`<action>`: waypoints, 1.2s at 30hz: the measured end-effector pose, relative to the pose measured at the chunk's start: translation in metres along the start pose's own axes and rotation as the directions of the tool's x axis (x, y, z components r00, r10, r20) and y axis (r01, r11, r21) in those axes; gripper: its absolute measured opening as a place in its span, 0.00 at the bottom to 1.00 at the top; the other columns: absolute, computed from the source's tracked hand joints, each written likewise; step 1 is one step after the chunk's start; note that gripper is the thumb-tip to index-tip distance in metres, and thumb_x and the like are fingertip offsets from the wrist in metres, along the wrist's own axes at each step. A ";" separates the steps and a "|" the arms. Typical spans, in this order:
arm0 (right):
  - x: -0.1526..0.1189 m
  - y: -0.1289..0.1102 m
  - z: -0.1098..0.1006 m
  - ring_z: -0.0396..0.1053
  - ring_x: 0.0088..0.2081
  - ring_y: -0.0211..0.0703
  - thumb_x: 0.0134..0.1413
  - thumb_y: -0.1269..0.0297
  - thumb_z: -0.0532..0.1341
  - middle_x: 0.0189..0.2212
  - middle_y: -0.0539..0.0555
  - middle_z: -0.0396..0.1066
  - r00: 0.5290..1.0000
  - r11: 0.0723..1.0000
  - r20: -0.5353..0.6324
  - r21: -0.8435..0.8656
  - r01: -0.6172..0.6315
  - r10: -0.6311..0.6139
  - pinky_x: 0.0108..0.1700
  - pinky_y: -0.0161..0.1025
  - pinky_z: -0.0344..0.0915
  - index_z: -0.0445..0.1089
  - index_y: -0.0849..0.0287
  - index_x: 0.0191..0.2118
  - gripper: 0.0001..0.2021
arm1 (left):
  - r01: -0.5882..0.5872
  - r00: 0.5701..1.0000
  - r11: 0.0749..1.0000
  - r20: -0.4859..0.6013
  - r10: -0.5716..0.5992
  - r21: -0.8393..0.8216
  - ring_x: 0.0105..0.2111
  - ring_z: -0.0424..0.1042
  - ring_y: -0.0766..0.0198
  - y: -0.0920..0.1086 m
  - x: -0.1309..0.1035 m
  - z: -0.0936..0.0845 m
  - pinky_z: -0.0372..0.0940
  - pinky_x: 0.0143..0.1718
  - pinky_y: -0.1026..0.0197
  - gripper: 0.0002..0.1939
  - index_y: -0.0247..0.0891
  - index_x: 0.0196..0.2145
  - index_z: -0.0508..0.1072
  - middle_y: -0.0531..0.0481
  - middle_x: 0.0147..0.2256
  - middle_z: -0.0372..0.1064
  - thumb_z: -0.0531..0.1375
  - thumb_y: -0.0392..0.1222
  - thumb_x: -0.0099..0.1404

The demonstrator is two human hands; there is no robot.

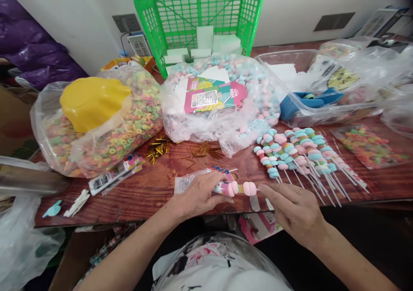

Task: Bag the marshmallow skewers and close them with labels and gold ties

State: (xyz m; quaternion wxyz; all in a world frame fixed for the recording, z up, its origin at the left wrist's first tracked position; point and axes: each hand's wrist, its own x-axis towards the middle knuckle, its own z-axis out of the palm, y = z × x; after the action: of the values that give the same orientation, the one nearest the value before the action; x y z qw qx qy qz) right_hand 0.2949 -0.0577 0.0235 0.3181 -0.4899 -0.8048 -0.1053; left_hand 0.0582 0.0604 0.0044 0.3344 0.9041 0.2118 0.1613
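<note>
Near the table's front edge, my right hand [292,207] pinches the short visible end of the stick of a marshmallow skewer [249,188]. Pink marshmallows and gummy rings are threaded on it. The skewer's left part sits inside a clear printed plastic sleeve [222,187], and my left hand [201,194] is closed around that sleeve. More printed sleeves [183,184] lie flat under and behind my left hand. To the right, a pile of finished-looking marshmallow skewers [300,151] rests with its white sticks pointing toward me.
Behind stand a bag of gummy rings [129,131] with a yellow scoop bowl [93,101], a bag of marshmallows [258,88] with printed cards on top, and a green basket [151,32]. A clear tub [284,58] and a gummy packet [371,147] are right. Gold twist ties [158,148] lie mid-table.
</note>
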 end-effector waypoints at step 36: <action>0.027 -0.012 -0.041 0.60 0.29 0.43 0.58 0.73 0.53 0.27 0.53 0.67 0.837 0.902 0.401 -0.053 0.428 -0.373 0.35 0.45 0.54 0.69 0.59 0.35 0.08 | 0.611 0.744 0.615 0.627 -0.231 -0.499 0.20 0.51 0.73 0.042 0.010 0.015 0.47 0.19 0.67 0.25 0.37 0.22 0.63 0.62 0.19 0.54 0.73 0.53 0.39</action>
State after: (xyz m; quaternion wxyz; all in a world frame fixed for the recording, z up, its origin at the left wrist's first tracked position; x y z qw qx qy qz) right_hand 0.2924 -0.0639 0.0740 0.0911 -0.3426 -0.9261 -0.1289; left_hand 0.0846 0.0286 0.0234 0.7115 0.6457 0.2577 -0.1018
